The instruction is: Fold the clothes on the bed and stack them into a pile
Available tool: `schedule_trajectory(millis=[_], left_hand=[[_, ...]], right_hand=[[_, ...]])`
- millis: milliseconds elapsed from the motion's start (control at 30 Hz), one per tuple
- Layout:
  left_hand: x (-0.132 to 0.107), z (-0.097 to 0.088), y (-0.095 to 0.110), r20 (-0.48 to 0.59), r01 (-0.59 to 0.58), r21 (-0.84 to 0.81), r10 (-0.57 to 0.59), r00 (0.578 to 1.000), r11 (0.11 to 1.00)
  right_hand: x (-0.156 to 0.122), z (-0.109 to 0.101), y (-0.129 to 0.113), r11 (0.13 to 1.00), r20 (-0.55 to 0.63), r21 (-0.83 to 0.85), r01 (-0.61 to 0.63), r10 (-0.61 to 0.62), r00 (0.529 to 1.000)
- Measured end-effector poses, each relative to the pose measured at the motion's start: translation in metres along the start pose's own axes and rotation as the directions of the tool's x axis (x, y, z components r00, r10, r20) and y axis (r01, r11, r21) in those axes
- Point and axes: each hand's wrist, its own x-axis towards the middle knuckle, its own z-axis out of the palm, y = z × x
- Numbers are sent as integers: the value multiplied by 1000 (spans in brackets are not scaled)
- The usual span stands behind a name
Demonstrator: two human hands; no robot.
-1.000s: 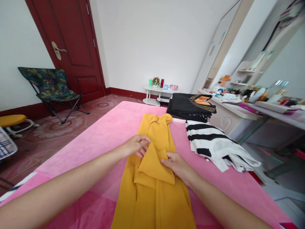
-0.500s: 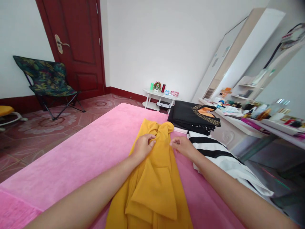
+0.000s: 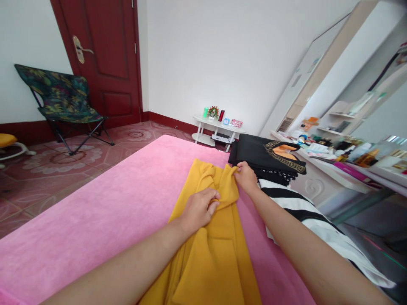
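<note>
A yellow garment [image 3: 219,262] lies lengthwise on the pink bedspread [image 3: 121,190], partly folded, with a loose flap across its near part. My left hand [image 3: 200,209] is closed on the cloth near the garment's middle, thumb against fingers. At the far right corner, my right hand [image 3: 246,178] pinches the edge of a bunched yellow fold and draws it to the right. The near end of the garment runs out of view.
Right of my right hand sits a stack of folded black clothes [image 3: 270,154]. A black-and-white striped garment [image 3: 305,212] lies nearer along the bed's right side. Beyond it stands a dressing table [image 3: 333,169] crowded with bottles. A folding chair [image 3: 66,101] is by the red door [image 3: 104,55].
My right hand has moved up and taken hold of the fold's edge, pulling it out to the right. My left hand has shifted slightly nearer and closed on the cloth.
</note>
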Motion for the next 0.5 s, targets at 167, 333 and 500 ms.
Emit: schedule_trajectory(millis=[167,333,500], left_hand=[[-1,-3,5,73,-48,8,48,996,999],[-4,-6,11,69,-132,50,129,989,990],[-3,-4,5,-142,179,-57,-185,972,982]], right_hand=[[2,-1,5,991,61,-40,127,-125,990],[26,-5,0,995,54,83,-55,51,997],[33,15,-22,997,22,80,-15,13,1000]])
